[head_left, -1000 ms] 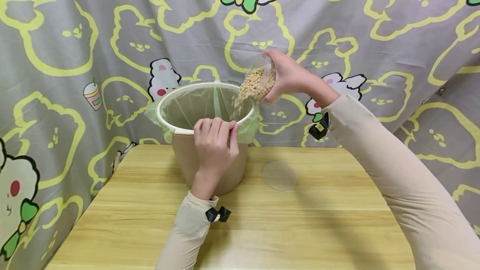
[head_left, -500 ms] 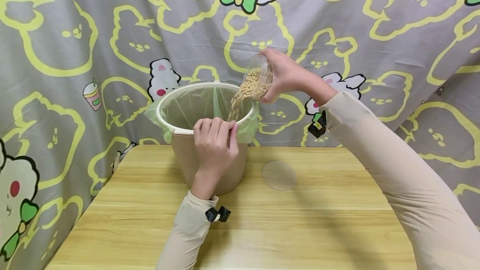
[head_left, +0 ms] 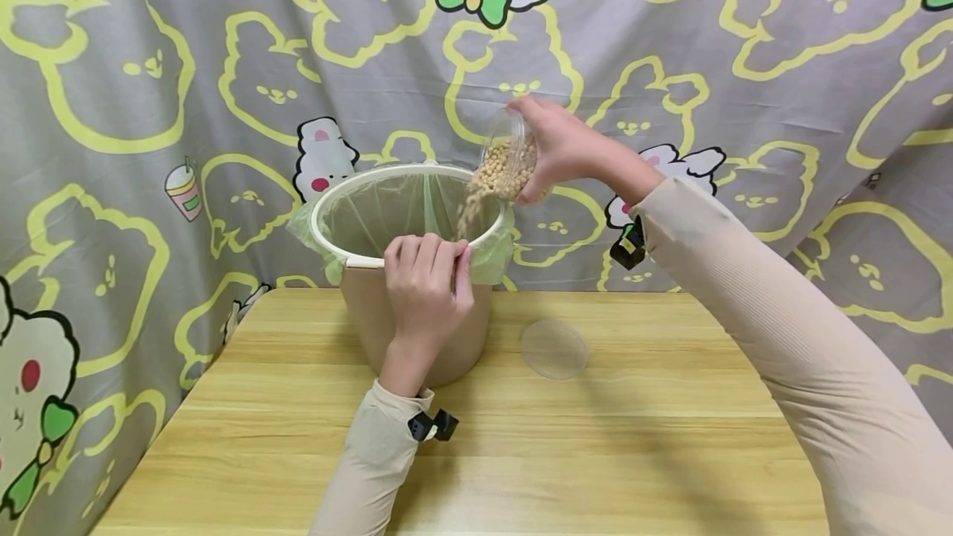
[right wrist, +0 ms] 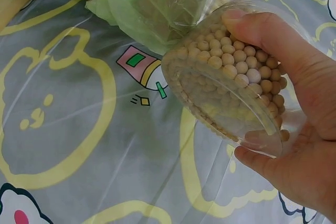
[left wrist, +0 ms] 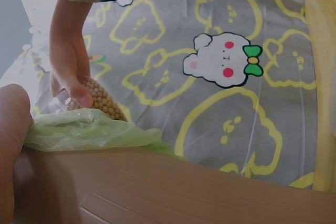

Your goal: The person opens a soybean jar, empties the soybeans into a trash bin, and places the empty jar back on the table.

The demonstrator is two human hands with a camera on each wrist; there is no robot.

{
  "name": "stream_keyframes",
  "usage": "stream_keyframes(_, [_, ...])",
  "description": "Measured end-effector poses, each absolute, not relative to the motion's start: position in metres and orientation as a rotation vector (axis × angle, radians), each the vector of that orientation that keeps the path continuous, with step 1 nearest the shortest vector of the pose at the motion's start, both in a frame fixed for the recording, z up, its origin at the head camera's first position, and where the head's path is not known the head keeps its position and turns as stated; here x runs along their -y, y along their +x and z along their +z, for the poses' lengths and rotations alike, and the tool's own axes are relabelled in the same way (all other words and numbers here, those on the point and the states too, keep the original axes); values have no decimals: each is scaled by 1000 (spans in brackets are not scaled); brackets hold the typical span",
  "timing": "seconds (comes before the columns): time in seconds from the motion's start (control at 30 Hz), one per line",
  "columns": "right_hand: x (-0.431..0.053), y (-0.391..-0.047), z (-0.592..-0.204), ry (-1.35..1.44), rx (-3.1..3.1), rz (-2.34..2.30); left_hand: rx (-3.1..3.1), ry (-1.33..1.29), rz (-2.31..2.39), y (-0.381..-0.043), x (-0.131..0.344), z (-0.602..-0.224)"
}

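Observation:
My right hand (head_left: 562, 147) grips a clear plastic jar (head_left: 514, 126), tilted mouth-down over the right side of a beige trash bin (head_left: 465, 346). Small round beige pellets (head_left: 502, 172) spill from the jar's mouth into the bin. In the right wrist view, thumb and fingers span the jar (right wrist: 220, 103), and many pellets (right wrist: 241, 66) lie against its wall. A pale green bag (head_left: 493, 267) lines the bin and folds over its white rim (head_left: 328, 203). Curled over the front of that rim are the fingers of my left hand (head_left: 428, 288). The bin's floor is hidden.
A round clear lid (head_left: 554, 350) lies on the wooden table (head_left: 596, 453), right of the bin. Directly behind the table hangs a grey curtain (head_left: 402, 89) with cartoon prints. Black wrist cameras sit on both sleeves.
The right hand and jar have shifted slightly left, the jar tipping further. Pellets keep falling, and fewer show inside the jar. My left hand stays put on the rim.

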State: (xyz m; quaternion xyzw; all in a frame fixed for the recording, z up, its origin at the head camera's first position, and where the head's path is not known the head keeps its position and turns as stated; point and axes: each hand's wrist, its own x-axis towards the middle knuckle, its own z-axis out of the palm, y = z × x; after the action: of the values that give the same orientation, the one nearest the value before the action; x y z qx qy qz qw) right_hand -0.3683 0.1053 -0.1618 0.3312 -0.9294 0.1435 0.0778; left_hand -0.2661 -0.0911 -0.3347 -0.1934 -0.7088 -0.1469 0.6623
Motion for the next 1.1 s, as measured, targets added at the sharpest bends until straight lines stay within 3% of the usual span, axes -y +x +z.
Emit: stream_keyframes(1.1, [-87, -363, -150, 1000, 2856, 236, 1607, -443, -339, -266, 91, -334])
